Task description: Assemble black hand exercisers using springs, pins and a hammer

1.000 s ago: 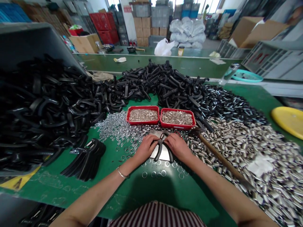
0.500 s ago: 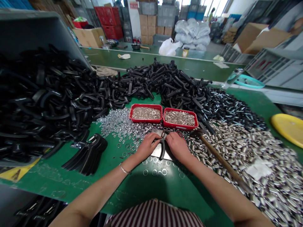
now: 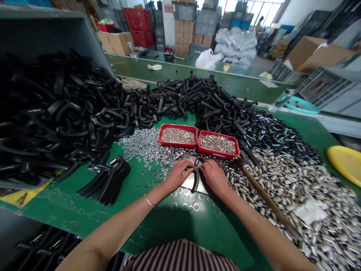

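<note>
A black curved handle lies over a small metal plate on the green table. My left hand pinches its upper end from the left, fingers closed. From the other side my right hand grips the same end, thumb and fingertips together. A small silvery metal piece shows at the joint between my fingertips; its exact shape is too small to tell. Several thin metal rings lie on the table just below the plate.
Two red trays of small metal pins stand beyond my hands. Black handles are heaped behind and left, near a stacked bundle. A hammer lies on the right among metal springs. Silver nuts spread left of the trays.
The view has shifted slightly, so the scene sits a little farther right. Both hands stay at the black handle, with only slight finger movement.
</note>
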Available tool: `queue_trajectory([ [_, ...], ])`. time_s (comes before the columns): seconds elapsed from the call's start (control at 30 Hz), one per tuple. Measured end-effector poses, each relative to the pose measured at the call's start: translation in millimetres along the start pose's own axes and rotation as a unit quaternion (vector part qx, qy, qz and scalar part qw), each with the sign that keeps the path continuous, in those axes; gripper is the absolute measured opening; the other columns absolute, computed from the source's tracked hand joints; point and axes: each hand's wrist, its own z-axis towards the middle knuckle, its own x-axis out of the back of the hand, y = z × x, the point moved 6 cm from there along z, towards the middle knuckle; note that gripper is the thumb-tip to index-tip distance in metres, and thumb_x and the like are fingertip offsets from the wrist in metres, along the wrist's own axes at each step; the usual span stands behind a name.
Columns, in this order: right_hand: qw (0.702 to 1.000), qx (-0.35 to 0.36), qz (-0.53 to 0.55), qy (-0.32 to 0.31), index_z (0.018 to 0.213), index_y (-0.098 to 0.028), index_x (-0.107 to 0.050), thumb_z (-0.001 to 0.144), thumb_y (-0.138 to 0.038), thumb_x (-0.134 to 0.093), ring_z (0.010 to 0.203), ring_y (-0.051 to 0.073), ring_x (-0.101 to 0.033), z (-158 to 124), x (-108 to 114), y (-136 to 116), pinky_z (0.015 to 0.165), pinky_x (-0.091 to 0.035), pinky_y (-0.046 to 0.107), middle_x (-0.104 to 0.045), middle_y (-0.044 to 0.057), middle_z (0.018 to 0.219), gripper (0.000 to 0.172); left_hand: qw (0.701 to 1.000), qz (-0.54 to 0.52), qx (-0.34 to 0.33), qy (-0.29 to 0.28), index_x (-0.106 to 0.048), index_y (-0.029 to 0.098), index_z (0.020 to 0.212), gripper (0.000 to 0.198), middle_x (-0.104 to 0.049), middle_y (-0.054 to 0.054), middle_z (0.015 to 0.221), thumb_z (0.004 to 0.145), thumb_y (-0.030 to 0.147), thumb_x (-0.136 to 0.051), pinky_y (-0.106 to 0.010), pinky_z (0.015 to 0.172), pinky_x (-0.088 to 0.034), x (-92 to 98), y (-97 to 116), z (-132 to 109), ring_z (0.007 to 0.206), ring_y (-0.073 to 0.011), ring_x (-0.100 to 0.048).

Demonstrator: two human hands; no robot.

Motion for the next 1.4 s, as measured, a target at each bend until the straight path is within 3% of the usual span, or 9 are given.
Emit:
queue_trajectory([
  [0.43,0.993,0.081,-0.038,-0.08,0.093,-0.018,-0.062,0.098,-0.011,-0.046,0.092,0.026,-0.051,4,1,-13,0.073,-0.048,0.034,-0.059,0.011,0.095,0.018,1.0,0.004,-0.005,0.002,-0.066,0.02,0.107,0.017,-0.068,-0.007,0.106,0.097,0.027,-0.055,-0.042,0.099,-0.044,-3.1,-3,-2,0.106,-0.0215,-0.061],
  [0.67,0.982,-0.008,0.188,-0.032,0.096,-0.018,-0.064,0.096,-0.017,-0.052,0.093,0.023,-0.06,6,23,15,0.087,-0.05,0.039,-0.064,0.009,0.095,0.012,1.0,0.013,-0.007,-0.004,-0.068,0.02,0.106,0.017,-0.069,-0.007,0.107,0.098,0.024,-0.054,-0.041,0.097,-0.044,11.6,4,-3,0.105,-0.0211,-0.061],
  [0.77,0.93,-0.143,0.338,0.036,0.111,-0.021,-0.062,0.093,-0.028,-0.058,0.082,0.022,-0.065,-17,44,22,0.081,-0.053,0.04,-0.067,0.005,0.09,0.02,0.999,0.04,-0.013,0.014,-0.068,0.022,0.11,0.02,-0.068,-0.006,0.109,0.099,0.026,-0.051,-0.042,0.097,-0.042,25.6,30,-15,0.106,-0.0217,-0.059],
  [0.93,0.752,-0.273,0.6,0.012,0.111,-0.024,-0.061,0.088,-0.042,-0.065,0.066,0.018,-0.066,-57,35,-16,0.068,-0.055,0.034,-0.065,-0.002,0.073,0.029,1.0,0.016,0.0,-0.011,-0.066,0.022,0.102,0.019,-0.069,-0.005,0.1,0.097,0.037,-0.056,-0.04,0.09,-0.044,12.8,76,-32,0.097,-0.0205,-0.061],
  [1.07,0.699,-0.305,0.647,0.027,0.109,-0.023,-0.063,0.088,-0.043,-0.065,0.065,0.017,-0.064,-62,20,-30,0.07,-0.056,0.034,-0.064,-0.002,0.07,0.029,0.999,0.039,0.037,-0.009,-0.065,0.021,0.095,0.018,-0.068,-0.003,0.09,0.096,0.037,-0.057,-0.039,0.087,-0.045,-3.4,79,-33,0.09,-0.0208,-0.061],
  [1.17,0.73,-0.285,0.62,0.01,0.112,-0.023,-0.062,0.092,-0.041,-0.058,0.067,0.018,-0.065,-57,19,-26,0.071,-0.056,0.036,-0.065,-0.001,0.072,0.027,0.998,0.064,-0.003,-0.026,-0.066,0.021,0.096,0.018,-0.068,-0.004,0.093,0.099,0.032,-0.051,-0.039,0.088,-0.044,-7.0,78,-26,0.093,-0.0213,-0.06],
  [1.23,0.817,-0.245,0.522,0.012,0.113,-0.024,-0.063,0.095,-0.037,-0.053,0.076,0.021,-0.067,-55,31,-14,0.076,-0.056,0.039,-0.069,0.003,0.083,0.025,0.997,0.064,-0.007,-0.036,-0.066,0.02,0.095,0.017,-0.068,-0.004,0.094,0.099,0.028,-0.051,-0.039,0.088,-0.045,-4.7,73,-19,0.093,-0.0211,-0.061],
  [1.33,0.957,-0.178,0.217,0.079,0.119,-0.022,-0.062,0.097,-0.031,-0.048,0.105,0.029,-0.061,-67,66,23,0.094,-0.047,0.048,-0.067,0.014,0.115,0.028,0.998,0.035,0.041,-0.022,-0.064,0.019,0.092,0.014,-0.068,-0.004,0.093,0.098,0.024,-0.052,-0.036,0.087,-0.049,5.8,52,-5,0.092,-0.0201,-0.062],
  [1.4,0.979,-0.178,0.001,0.098,0.125,-0.014,-0.059,0.097,-0.031,-0.047,0.113,0.034,-0.054,-82,85,58,0.098,-0.041,0.052,-0.061,0.021,0.125,0.034,0.997,0.027,0.07,0.004,-0.064,0.019,0.094,0.015,-0.068,-0.005,0.095,0.098,0.023,-0.051,-0.036,0.088,-0.05,13.7,37,2,0.093,-0.0199,-0.063],
])
